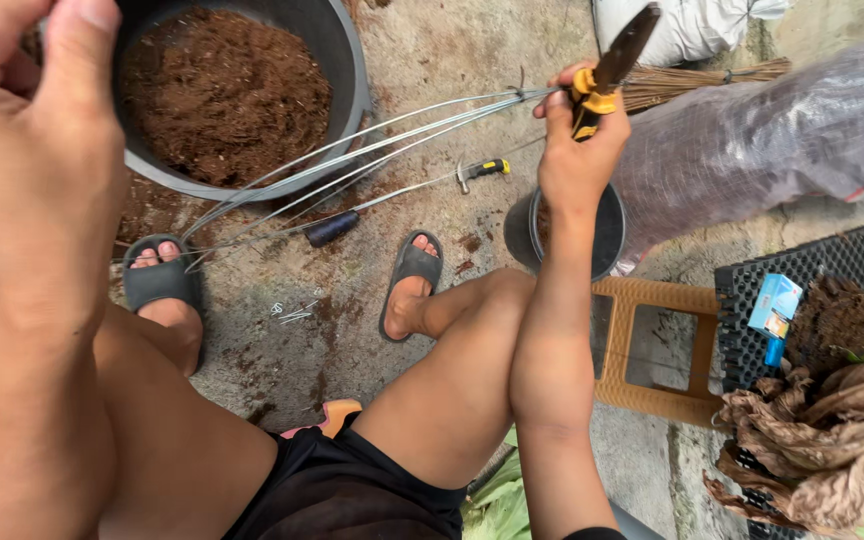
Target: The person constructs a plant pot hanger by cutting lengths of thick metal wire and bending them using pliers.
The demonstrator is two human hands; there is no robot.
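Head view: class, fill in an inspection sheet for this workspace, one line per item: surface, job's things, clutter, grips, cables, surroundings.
Surface: rough concrete ground, scattered with brown soil crumbs.
Job's things: bundle of grey wires stretched from under the left sandal up to the yellow-handled pliers.
Clutter: small yellow-and-black tool; dark-handled tool; little metal pieces; small black pot.
Grips: right hand closed on the pliers; left hand raised close to the camera, what it holds is hidden.
Cables: nothing seen beyond the wires.
Surroundings: black tub of soil; tan plastic stool; black tray; dried leaves; plastic-wrapped bundle; broom.
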